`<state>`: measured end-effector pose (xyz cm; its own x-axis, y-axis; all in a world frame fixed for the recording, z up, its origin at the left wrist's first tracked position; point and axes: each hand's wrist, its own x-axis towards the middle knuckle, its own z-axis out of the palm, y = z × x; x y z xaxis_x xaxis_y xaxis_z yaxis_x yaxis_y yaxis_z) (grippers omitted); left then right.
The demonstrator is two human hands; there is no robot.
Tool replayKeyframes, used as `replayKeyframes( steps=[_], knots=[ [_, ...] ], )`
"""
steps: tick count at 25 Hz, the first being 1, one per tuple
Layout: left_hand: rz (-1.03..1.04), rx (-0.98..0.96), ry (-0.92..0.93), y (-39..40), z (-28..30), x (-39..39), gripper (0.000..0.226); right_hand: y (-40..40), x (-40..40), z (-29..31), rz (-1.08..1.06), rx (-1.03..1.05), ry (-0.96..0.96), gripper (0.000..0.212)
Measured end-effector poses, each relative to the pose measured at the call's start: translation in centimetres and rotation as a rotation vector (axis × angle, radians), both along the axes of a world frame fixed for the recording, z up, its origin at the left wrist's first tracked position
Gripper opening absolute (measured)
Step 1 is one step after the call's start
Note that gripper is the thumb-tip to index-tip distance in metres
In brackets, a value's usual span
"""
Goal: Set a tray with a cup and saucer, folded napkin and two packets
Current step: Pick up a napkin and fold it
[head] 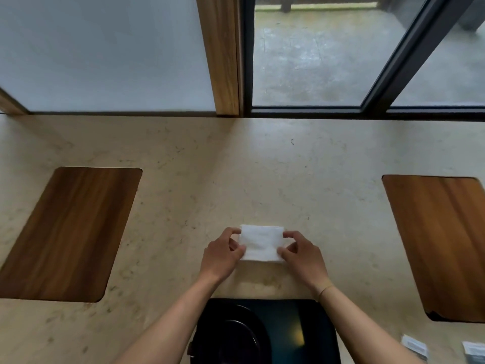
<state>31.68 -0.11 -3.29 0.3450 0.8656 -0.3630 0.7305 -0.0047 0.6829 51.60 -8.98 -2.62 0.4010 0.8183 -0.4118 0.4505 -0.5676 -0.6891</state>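
Left hand [223,254] and right hand [301,254] pinched napkin [262,243] edges on surface [262,166]. Risk: fold springing open during transfer to tray [320,327].

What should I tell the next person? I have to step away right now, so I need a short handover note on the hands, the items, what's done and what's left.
Left hand and right hand: each pinches one side of the white napkin, folded small, on the counter beyond the tray.
Tray: black, at the near edge; saucer already on it. A cup cannot be made out.
Packets: two on the counter, right of the tray.
Done: saucer on the tray, napkin nearly folded.
Left: napkin and both packets onto the tray; check the cup.
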Motion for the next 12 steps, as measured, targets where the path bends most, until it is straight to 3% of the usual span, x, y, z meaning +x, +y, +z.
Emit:
replayKeyframes(
  steps=[12],
  knots=[
    [-0.009,0.101,0.063,-0.2,-1.6,0.2,0.042,0.3,-0.6,-0.9,0.030,-0.006,-0.131,0.043]
  ],
)
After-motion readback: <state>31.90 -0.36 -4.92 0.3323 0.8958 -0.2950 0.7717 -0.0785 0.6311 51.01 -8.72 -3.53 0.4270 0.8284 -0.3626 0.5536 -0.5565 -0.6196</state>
